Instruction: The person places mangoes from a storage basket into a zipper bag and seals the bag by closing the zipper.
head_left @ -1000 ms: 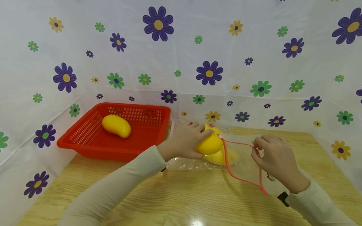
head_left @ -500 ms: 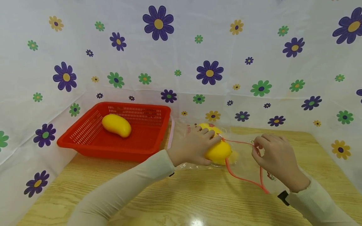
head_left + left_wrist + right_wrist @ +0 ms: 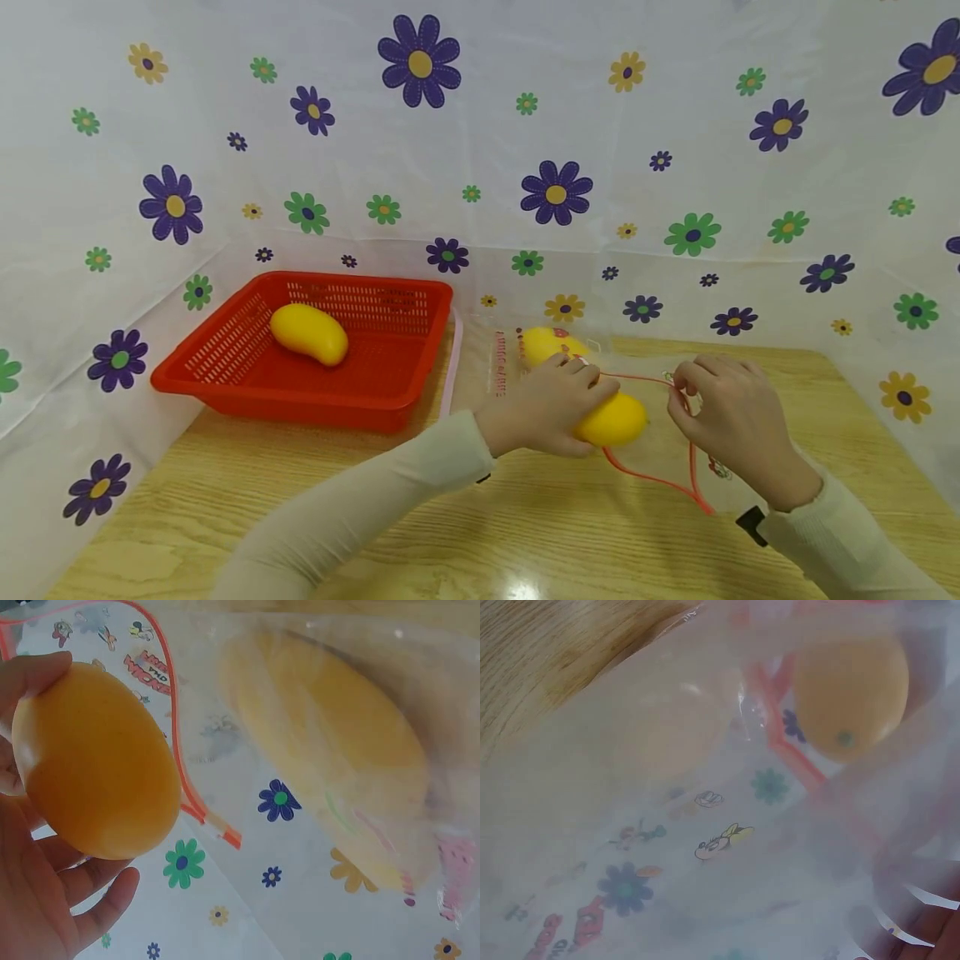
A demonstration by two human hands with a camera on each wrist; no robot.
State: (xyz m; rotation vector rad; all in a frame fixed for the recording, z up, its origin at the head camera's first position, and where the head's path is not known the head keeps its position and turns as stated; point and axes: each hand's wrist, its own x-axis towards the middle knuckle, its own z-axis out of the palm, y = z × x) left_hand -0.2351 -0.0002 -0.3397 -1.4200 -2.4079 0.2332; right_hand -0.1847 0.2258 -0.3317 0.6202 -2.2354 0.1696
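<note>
Fingers and thumb of my left hand (image 3: 543,408) grip a yellow mango (image 3: 615,419) near the red-edged mouth of a clear zip bag. In the left wrist view the held mango (image 3: 97,761) shows uncovered, beside the red zip strip (image 3: 174,712). A second mango (image 3: 543,343) lies inside the bag (image 3: 491,362), seen through its plastic (image 3: 330,742). With thumb and forefinger, my right hand (image 3: 731,425) pinches the bag's edge, raising the mouth apart. The right wrist view looks through hazy plastic (image 3: 727,810) with cartoon prints; only part of that hand shows.
A red plastic basket (image 3: 300,408) stands on the wooden table (image 3: 420,517) at the left, with one yellow mango (image 3: 309,333) in it. A white flowered cloth (image 3: 480,133) hangs behind and at the sides. A pale strip (image 3: 452,362) lies by the basket.
My left hand has moved right and slightly toward me, carrying the mango past the zip line. More of the bag's printed left end shows. My right hand stays in nearly the same place.
</note>
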